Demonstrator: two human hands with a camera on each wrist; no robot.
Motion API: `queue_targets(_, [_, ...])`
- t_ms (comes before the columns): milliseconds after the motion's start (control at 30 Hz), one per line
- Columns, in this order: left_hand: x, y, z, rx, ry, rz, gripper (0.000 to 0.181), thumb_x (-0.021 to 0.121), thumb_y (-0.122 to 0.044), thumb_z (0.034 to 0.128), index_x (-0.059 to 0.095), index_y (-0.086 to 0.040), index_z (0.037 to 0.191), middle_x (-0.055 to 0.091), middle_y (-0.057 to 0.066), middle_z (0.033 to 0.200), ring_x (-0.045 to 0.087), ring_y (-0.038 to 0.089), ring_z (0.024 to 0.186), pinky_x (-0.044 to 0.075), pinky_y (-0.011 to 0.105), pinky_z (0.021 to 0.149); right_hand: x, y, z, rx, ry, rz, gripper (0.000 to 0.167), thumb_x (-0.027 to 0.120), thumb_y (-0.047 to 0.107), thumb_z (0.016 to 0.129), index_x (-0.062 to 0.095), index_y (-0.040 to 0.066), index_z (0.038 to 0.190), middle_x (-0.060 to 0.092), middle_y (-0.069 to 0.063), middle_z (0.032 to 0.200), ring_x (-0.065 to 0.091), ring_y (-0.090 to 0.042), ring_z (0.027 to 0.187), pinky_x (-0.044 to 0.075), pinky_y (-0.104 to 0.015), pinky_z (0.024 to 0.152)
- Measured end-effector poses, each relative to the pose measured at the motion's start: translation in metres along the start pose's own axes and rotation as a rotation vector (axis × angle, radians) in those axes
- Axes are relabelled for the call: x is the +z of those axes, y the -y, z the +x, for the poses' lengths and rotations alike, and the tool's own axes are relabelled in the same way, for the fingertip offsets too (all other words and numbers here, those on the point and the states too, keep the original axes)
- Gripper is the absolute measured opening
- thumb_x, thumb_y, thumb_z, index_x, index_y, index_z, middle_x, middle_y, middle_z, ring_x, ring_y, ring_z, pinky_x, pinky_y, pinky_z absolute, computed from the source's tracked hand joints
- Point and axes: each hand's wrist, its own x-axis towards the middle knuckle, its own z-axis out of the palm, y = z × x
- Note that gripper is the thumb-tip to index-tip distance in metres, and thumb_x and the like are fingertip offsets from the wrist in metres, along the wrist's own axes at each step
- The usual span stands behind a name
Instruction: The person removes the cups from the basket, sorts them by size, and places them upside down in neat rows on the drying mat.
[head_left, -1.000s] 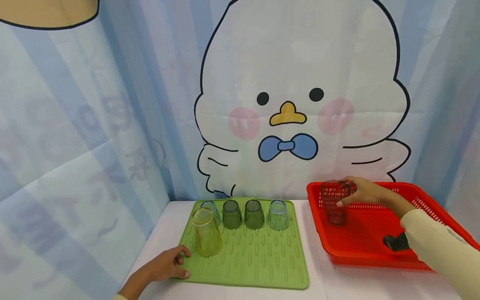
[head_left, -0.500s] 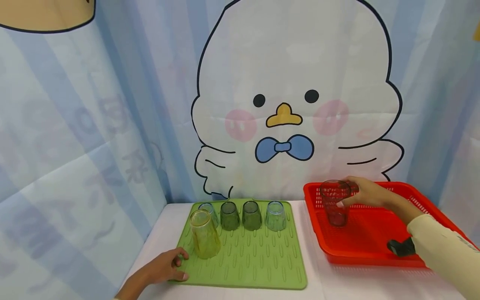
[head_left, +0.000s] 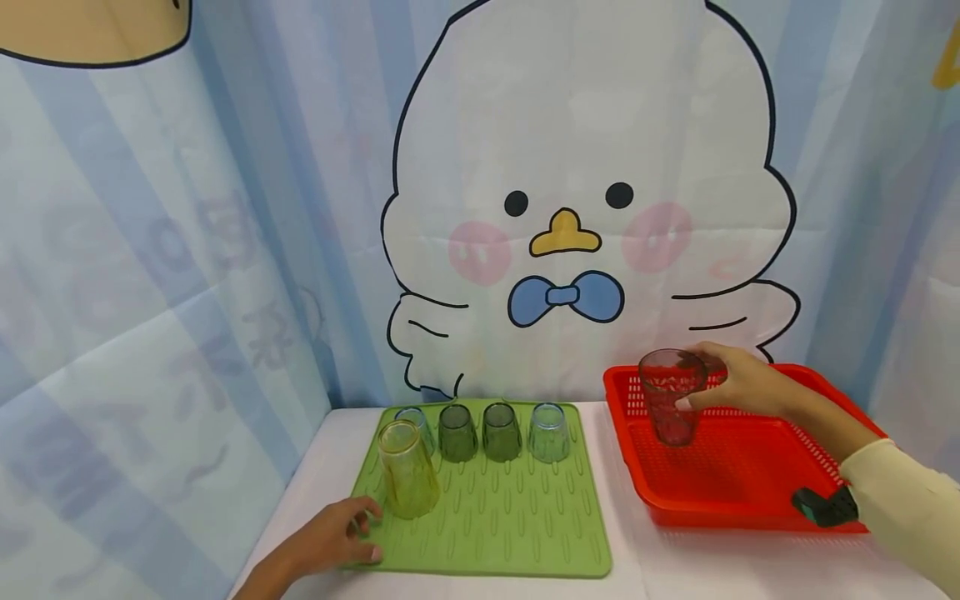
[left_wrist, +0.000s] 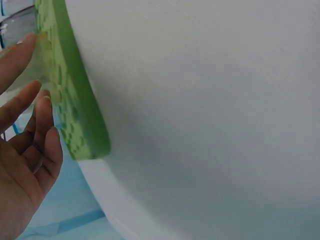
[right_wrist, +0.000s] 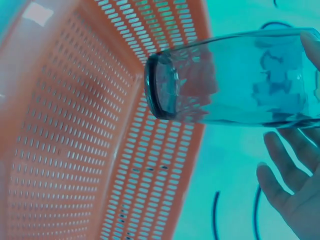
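Observation:
My right hand (head_left: 750,385) grips a tall clear glass tumbler (head_left: 672,408) near its rim, thumb on the near side. The tumbler stands mouth up over the left part of the red basket (head_left: 720,512). In the right wrist view the tumbler's thick base (right_wrist: 162,87) shows against the basket wall, apart from its floor. My left hand (head_left: 326,537) lies at the left edge of the green drying mat (head_left: 517,525), fingers loosely bent and holding nothing. Nearest to it is an upside-down yellow glass (head_left: 408,475). The left wrist view shows the left fingers beside the mat edge (left_wrist: 92,125).
Behind the yellow glass, a row of small upturned glasses lines the mat's back: a bluish one (head_left: 420,421), two dark green ones (head_left: 457,433) and a pale one (head_left: 550,435). A patterned curtain (head_left: 360,250) hangs behind the white table (head_left: 637,558).
My right hand has raised the tumbler a little inside the basket area. The left hand stays at the mat's edge. The head view has shifted slightly.

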Motion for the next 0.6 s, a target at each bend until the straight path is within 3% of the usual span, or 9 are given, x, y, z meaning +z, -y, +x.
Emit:
queue_targets(233, [0.008, -0.028, 0.006, 0.053, 0.001, 0.014, 0.043, 0.079, -0.018, 0.0873, 0.062, 0.001, 0.122, 0.064, 0.010, 0.099, 0.058, 0.011, 0.080, 0.049, 0.026, 0.067, 0.001, 0.023, -0.011, -0.015, -0.087, -0.043, 0.076, 0.085, 0.036, 0.080, 0.050, 0.007, 0.140, 0.064, -0.013, 0.127, 0.057, -0.033, 0.112, 0.057, -0.027, 0.074])
queue_targets(433, [0.015, -0.049, 0.009, 0.106, -0.009, 0.037, 0.045, 0.078, -0.023, 0.0885, 0.061, -0.001, 0.124, 0.062, 0.009, 0.102, 0.059, 0.016, 0.085, 0.050, 0.028, 0.072, 0.002, 0.048, -0.024, -0.055, -0.124, -0.046, 0.075, 0.085, 0.036, 0.080, 0.050, 0.011, 0.141, 0.064, -0.007, 0.128, 0.057, -0.019, 0.107, 0.056, -0.025, 0.078])
queue_targets(600, [0.020, -0.070, 0.010, 0.126, -0.073, 0.069, 0.046, 0.079, -0.029, 0.0872, 0.061, -0.005, 0.122, 0.061, 0.006, 0.103, 0.059, 0.012, 0.083, 0.052, 0.031, 0.074, 0.006, 0.069, -0.035, -0.107, -0.149, -0.024, 0.073, 0.086, 0.031, 0.080, 0.050, 0.013, 0.142, 0.065, -0.006, 0.123, 0.058, -0.014, 0.103, 0.058, -0.025, 0.075])
